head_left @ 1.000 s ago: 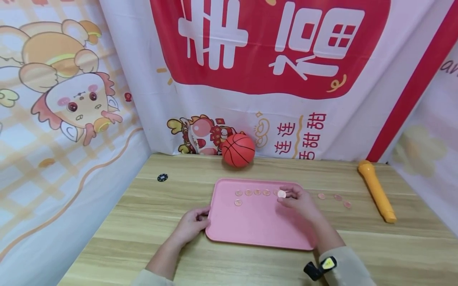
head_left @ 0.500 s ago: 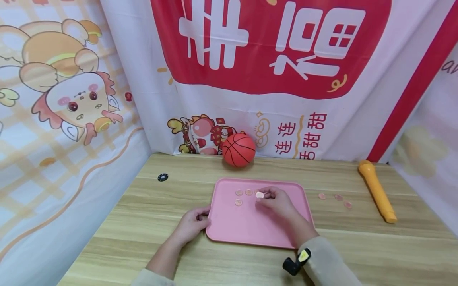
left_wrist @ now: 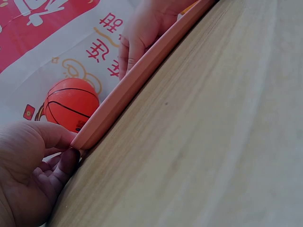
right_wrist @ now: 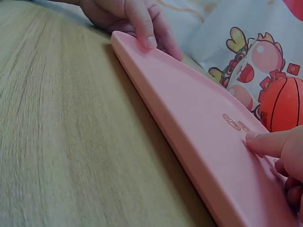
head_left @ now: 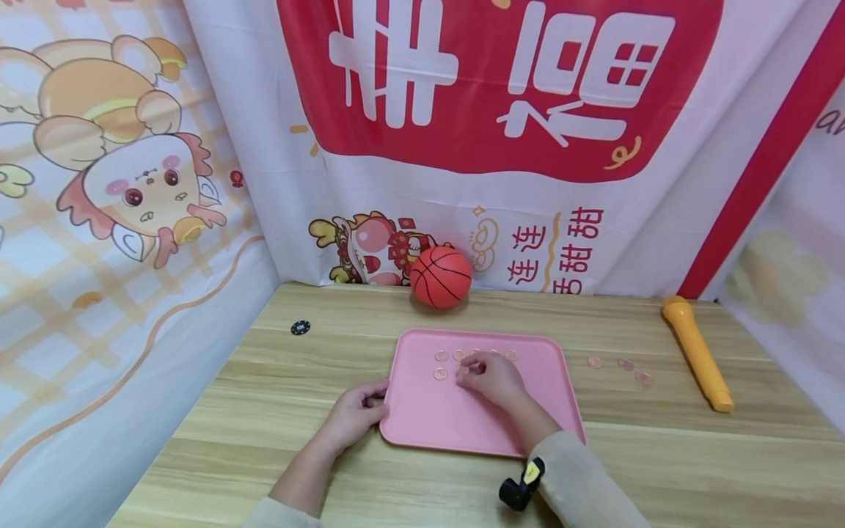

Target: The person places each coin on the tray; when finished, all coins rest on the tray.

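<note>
On the table lies a pink tray (head_left: 455, 425) with copper-coloured coins. Several form a row near its far edge, starting with a coin (head_left: 441, 356) at the left; my right hand partly covers that row. One more coin (head_left: 440, 374) lies below the row's left end. Just right of it, my right hand (head_left: 494, 380) has thumb and fingers brought together low over the tray, pinching a coin that its fingertips mostly hide. My left hand (head_left: 353, 418) grips the tray's left edge; in the left wrist view its thumb and finger (left_wrist: 59, 135) meet at the tray's corner.
Right of the tray, loose coins (head_left: 626, 364) lie on the wooden table (head_left: 317, 477). Farther right is an orange toy microphone (head_left: 698, 356). A small basketball (head_left: 440, 276) sits behind the tray by the printed curtain. A black poker chip (head_left: 300, 328) lies at the left.
My right hand has carried the coin leftward over the tray and down beside the second-row coin. The right part of the row has come back into view. My left hand has stayed put.
</note>
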Demonstrator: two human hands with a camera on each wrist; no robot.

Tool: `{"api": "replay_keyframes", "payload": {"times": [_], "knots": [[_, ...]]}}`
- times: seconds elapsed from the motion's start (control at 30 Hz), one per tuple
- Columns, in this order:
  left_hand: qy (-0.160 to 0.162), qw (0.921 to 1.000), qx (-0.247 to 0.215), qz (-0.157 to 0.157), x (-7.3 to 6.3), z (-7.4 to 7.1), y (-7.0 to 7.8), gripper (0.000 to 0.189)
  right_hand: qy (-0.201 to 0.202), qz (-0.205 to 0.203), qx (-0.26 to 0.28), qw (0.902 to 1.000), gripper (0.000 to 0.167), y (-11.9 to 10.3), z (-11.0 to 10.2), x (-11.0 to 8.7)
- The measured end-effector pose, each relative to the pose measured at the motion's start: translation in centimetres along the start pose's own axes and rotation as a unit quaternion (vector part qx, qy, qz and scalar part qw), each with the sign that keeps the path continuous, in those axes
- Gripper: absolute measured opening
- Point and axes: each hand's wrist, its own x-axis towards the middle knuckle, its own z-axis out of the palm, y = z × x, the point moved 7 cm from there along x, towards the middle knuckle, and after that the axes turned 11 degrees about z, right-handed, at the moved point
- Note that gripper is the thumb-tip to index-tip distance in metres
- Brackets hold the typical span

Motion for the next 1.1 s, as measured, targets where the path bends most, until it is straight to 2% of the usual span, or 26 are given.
{"api": "replay_keyframes", "payload": {"times": [0.2,0.9,1.1], "knots": [[0.000,1.0000,0.000,0.002,-0.06,0.02,0.11,0.051,0.001,0.003,-0.043,0.9991,0.028,-0.49,0.17,-0.31],[-0.002,1.0000,0.001,0.007,0.03,-0.01,-0.01,0.050,0.001,0.024,-0.060,0.9979,0.034,-0.59,0.16,-0.44],[-0.002,1.0000,-0.002,0.007,-0.09,0.00,0.09,0.051,-0.001,0.031,-0.044,0.9985,0.033,-0.47,0.18,-0.54]]}}
